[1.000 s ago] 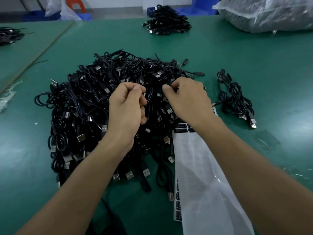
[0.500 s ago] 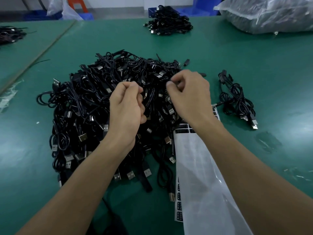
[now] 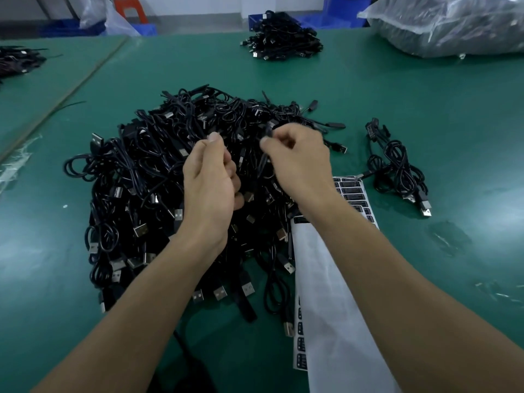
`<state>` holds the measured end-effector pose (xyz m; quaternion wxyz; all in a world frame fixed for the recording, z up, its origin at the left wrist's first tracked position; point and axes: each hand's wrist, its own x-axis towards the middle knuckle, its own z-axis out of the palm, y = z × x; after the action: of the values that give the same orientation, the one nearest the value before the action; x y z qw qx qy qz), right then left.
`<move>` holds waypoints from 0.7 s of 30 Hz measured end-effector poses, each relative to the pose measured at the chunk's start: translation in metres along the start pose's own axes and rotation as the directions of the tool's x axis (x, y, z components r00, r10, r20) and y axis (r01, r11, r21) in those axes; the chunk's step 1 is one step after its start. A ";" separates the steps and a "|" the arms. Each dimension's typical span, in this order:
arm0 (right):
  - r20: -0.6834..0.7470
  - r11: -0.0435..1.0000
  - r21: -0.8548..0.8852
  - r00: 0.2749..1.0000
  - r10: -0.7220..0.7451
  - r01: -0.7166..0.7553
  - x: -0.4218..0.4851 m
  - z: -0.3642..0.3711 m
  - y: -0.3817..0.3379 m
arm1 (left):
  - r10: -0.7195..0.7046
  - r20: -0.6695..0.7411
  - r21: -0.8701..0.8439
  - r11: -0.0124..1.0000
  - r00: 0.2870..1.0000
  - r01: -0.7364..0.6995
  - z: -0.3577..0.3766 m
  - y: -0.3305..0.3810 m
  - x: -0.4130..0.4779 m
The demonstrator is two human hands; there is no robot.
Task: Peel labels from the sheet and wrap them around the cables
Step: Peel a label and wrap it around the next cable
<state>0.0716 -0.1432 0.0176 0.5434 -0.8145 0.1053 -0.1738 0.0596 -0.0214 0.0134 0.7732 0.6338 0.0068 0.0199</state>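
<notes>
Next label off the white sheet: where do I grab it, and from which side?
Probably a black rectangular label in the far rows of the white label sheet, pinched at its right edge from the open right side: those rows lie flat and uncovered, while the heap of black USB cables crowds the sheet's left edge.

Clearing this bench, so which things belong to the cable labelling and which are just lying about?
Job: USB cable pile, label sheet, cable pinched by left hand and right hand, small cable bundle.
Lying about: far cable pile, clear plastic bag, blue crates.
</notes>
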 end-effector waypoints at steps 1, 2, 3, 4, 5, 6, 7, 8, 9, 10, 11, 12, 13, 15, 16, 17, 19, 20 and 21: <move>0.009 0.993 0.104 0.998 0.061 -0.061 0.000 -0.005 0.000 | 0.001 0.005 0.014 1.000 1.000 -0.001 0.000 0.000 0.000; 0.035 0.973 0.197 0.993 0.114 -0.118 -0.001 -0.011 0.000 | 0.003 0.011 0.030 1.000 1.000 -0.003 0.000 -0.001 0.001; 0.072 0.945 0.285 0.987 0.145 -0.160 -0.003 -0.017 0.001 | 0.004 0.017 0.043 0.999 1.000 -0.005 -0.001 -0.001 0.001; 0.107 0.916 0.359 0.983 0.151 -0.180 -0.006 -0.022 0.001 | 0.004 0.025 0.051 0.999 1.000 -0.005 -0.001 -0.001 0.001; 0.132 0.889 0.419 0.981 0.142 -0.185 -0.010 -0.027 0.002 | 0.001 0.039 0.052 0.999 0.999 -0.003 -0.001 -0.001 0.001; 0.142 0.862 0.475 0.982 0.126 -0.179 -0.014 -0.032 0.002 | -0.001 0.059 0.053 0.999 0.998 -0.002 -0.002 -0.001 0.001; 0.144 0.827 0.536 0.984 0.110 -0.170 -0.017 -0.036 0.001 | 0.000 0.080 0.060 0.998 0.997 -0.005 -0.002 0.000 0.001; 0.151 0.781 0.602 0.984 0.094 -0.167 -0.019 -0.040 0.000 | 0.000 0.101 0.076 0.997 0.995 -0.008 -0.002 -0.001 0.001; 0.176 0.730 0.662 0.982 0.071 -0.171 -0.021 -0.044 -0.002 | -0.003 0.118 0.093 0.996 0.993 -0.008 -0.003 0.000 0.001; 0.221 0.697 0.694 0.975 0.030 -0.179 -0.023 -0.047 -0.004 | -0.011 0.133 0.105 0.995 0.991 -0.003 -0.002 0.000 0.001; 0.287 0.698 0.691 0.958 -0.026 -0.188 -0.026 -0.050 -0.006 | -0.026 0.146 0.105 0.994 0.989 0.011 -0.002 0.000 0.001; 0.369 0.726 0.659 0.926 -0.086 -0.195 -0.029 -0.053 -0.007 | -0.044 0.156 0.094 0.995 0.987 0.029 -0.002 0.001 0.000; 0.456 0.761 0.616 0.880 -0.135 -0.202 -0.033 -0.054 -0.006 | -0.058 0.164 0.075 0.996 0.985 0.046 -0.001 0.002 0.000; 0.600 0.807 0.545 0.778 -0.187 -0.226 -0.042 -0.055 -0.002 | -0.055 0.167 0.072 0.996 0.984 0.043 -0.001 0.002 -0.002; 0.647 0.820 0.521 0.736 -0.199 -0.236 -0.046 -0.056 -0.001 | -0.037 0.160 0.096 0.995 0.986 0.022 -0.001 0.002 -0.002; 0.686 0.832 0.496 0.699 -0.202 -0.247 -0.050 -0.056 0.001 | -0.022 0.155 0.116 0.993 0.988 0.004 0.000 0.002 -0.002; 0.758 0.871 0.423 0.624 -0.189 -0.250 -0.054 -0.054 0.002 | -0.020 0.143 0.101 0.995 0.989 0.006 0.000 0.002 -0.001; 0.779 0.901 0.372 0.602 -0.173 -0.222 -0.056 -0.052 0.002 | -0.026 0.137 0.085 0.996 0.990 0.015 0.000 0.002 -0.001; 0.786 0.927 0.325 0.599 -0.154 -0.188 -0.058 -0.050 0.003 | -0.023 0.130 0.087 0.996 0.991 0.011 0.001 0.003 -0.001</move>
<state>-0.0012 -0.1661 0.0221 0.6789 -0.6847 -0.1764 0.1979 0.0582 -0.0217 0.0160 0.7440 0.6665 -0.0376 -0.0286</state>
